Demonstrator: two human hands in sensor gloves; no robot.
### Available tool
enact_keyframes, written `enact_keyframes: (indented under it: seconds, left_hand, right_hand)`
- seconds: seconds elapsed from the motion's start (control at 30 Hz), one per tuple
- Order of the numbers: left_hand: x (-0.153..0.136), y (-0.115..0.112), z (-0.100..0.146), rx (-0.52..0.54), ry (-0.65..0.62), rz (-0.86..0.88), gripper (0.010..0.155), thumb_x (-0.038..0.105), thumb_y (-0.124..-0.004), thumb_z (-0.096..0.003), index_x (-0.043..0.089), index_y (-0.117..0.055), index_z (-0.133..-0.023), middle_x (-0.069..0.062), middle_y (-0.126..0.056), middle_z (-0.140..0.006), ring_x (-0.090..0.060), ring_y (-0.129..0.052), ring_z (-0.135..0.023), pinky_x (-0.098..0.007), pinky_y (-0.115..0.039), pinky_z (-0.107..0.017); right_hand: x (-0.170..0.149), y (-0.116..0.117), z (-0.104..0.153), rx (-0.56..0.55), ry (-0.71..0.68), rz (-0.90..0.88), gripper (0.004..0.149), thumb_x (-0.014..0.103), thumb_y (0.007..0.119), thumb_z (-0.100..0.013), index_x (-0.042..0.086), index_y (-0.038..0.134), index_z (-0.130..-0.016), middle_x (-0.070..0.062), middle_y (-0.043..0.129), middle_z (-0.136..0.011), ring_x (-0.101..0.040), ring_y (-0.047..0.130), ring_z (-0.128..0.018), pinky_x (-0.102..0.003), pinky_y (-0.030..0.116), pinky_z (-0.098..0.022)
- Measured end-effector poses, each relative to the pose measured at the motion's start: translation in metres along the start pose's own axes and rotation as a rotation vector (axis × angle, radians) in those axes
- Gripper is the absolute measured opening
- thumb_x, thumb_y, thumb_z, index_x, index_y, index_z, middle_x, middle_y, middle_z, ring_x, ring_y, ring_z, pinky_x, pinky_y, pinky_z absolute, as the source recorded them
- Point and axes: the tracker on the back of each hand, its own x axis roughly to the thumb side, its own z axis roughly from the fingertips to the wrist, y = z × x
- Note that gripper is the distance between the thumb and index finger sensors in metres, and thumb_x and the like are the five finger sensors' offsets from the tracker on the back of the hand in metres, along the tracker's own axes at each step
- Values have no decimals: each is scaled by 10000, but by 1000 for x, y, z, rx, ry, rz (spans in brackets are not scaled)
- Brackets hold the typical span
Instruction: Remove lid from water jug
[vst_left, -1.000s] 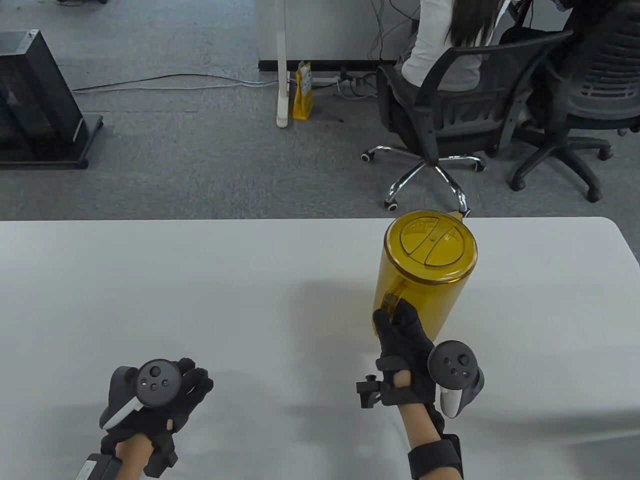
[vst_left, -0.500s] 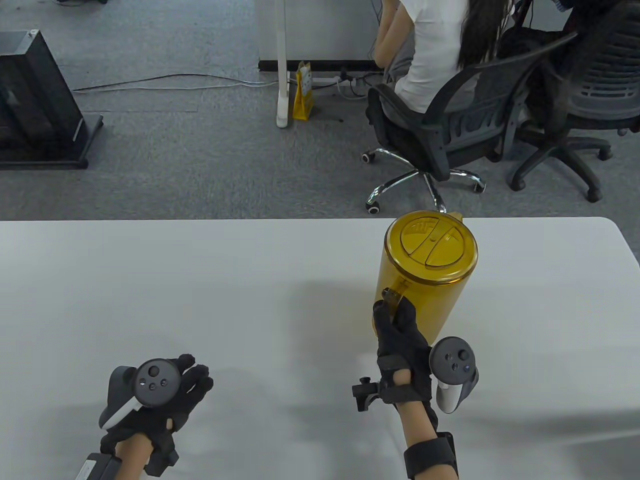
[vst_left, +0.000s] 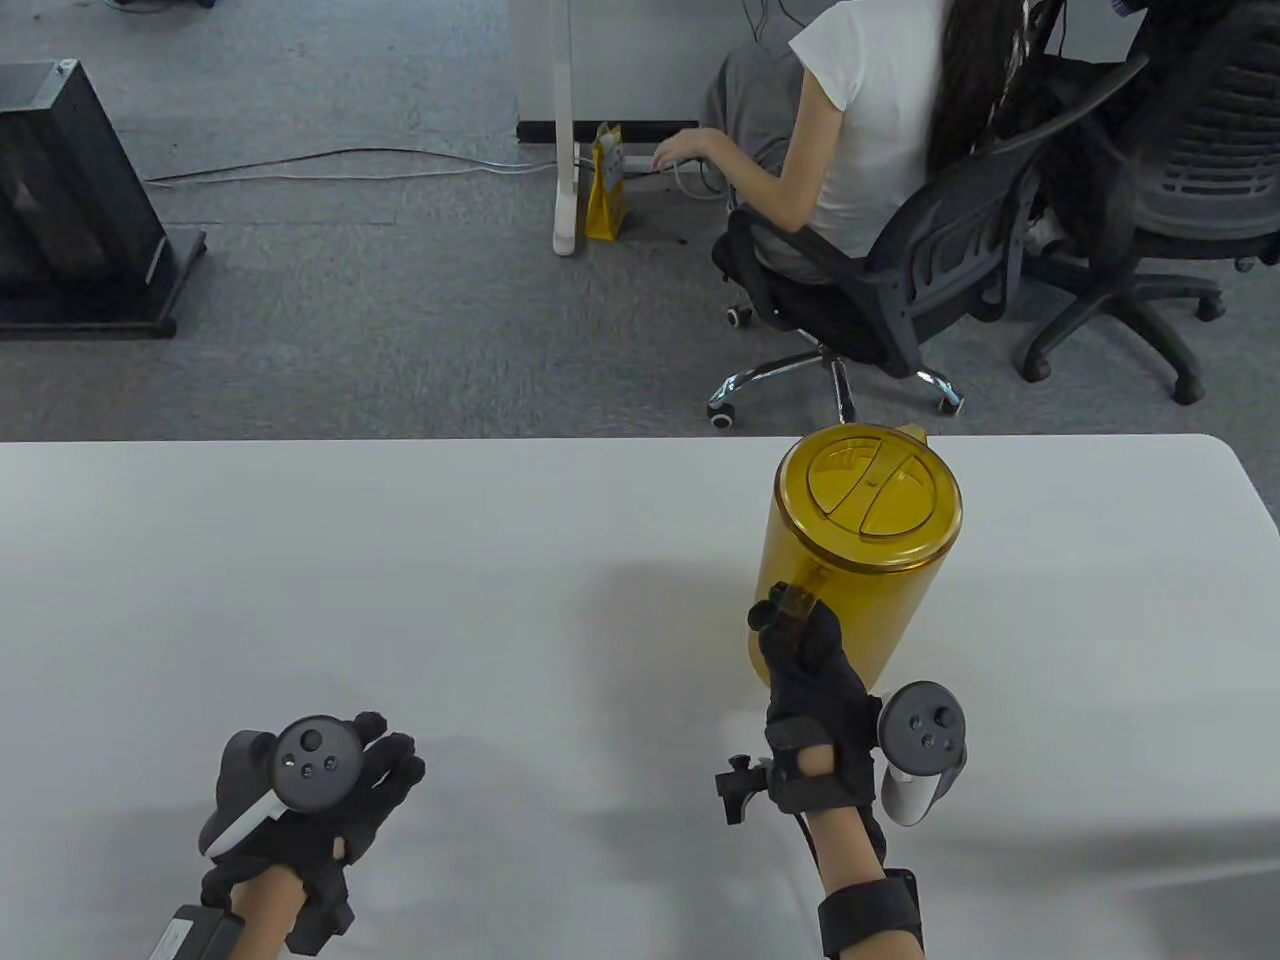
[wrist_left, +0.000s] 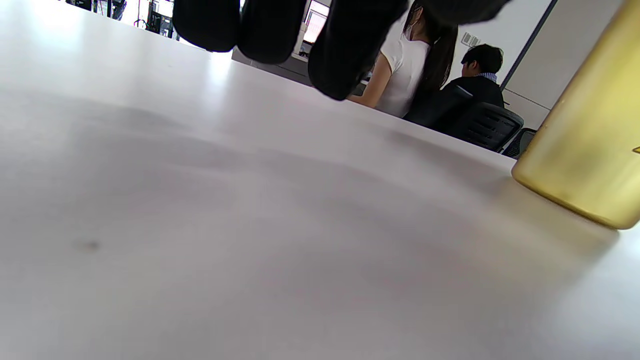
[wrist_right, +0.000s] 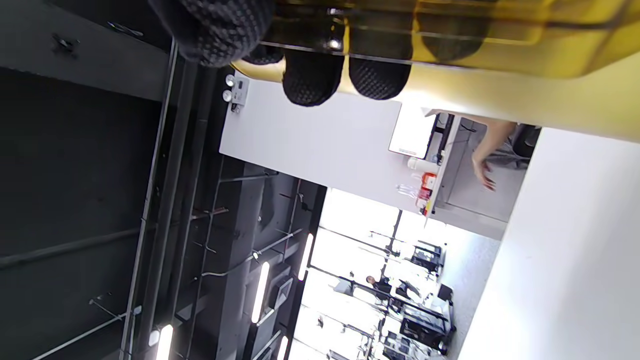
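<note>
1. Amber plastic water jug (vst_left: 850, 570) stands on the white table (vst_left: 400, 600), toward its far right, with the lid (vst_left: 868, 487) seated on top.
2. Right hand (vst_left: 810, 680) has its fingers (wrist_right: 312, 82) curled round the handle (vst_left: 795, 600), probably to steady the jug while the lid comes off.
3. Left hand (vst_left: 330, 790) hovers low near the front edge, well apart from the jug, fingers loosely curled and holding nothing, apparently waiting to reach for the lid.
4. Long axis runs roughly vertical, though the left wrist view suggests a slight tilt; the spout points away from the person, the handle toward them.
</note>
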Motion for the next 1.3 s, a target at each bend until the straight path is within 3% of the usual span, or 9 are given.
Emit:
enact_keyframes:
  seconds: [0.37, 0.57, 0.93, 1.07, 1.3]
  left_hand:
    - [1, 1, 0, 5, -7, 7, 577, 513, -626, -534, 179, -826, -961, -233, -646, -1092, -485, -599, -983, -674, -419, -718]
    - [4, 3, 1, 9, -17, -4, 573, 513, -625, -536, 184, -825, -961, -234, -643, -1094, -483, -596, -986, -674, -416, -719]
    - [5, 5, 2, 12, -17, 2, 576, 513, -625, -535, 182, -824, -963, -233, -641, -1095, -482, -594, -987, -674, -415, -719]
    - [5, 5, 3, 8, -13, 2, 576, 513, -625, -535, 183, -823, -964, -231, -638, -1097, -482, -591, -989, -674, -412, -720]
    - [5, 5, 3, 7, -12, 0, 576, 511, -625, -537, 181, -823, -964, -234, -639, -1096, -484, -591, -989, -675, -411, -720]
  right_hand:
    - [19, -10, 3, 80, -122, -133, 544, 373, 715, -532, 220, 614, -1045, -97, 807, -816, -305, 796, -844, -541, 639, -681]
    - [35, -7, 7, 116, -177, -175, 540, 393, 713, -532, 231, 619, -1038, -86, 817, -776, -282, 831, -715, -523, 635, -665]
    - [50, 0, 12, 118, -228, -301, 478, 543, 798, -498, 253, 783, -877, -32, 906, -550, -213, 911, -457, -468, 742, -525]
    - [50, 4, 7, 263, -235, -392, 470, 531, 826, -486, 229, 813, -845, -46, 911, -517, -226, 910, -428, -477, 747, -490]
    - [46, 14, 7, 301, -216, -476, 485, 605, 828, -468, 214, 870, -753, -11, 938, -414, -186, 933, -313, -447, 796, -385]
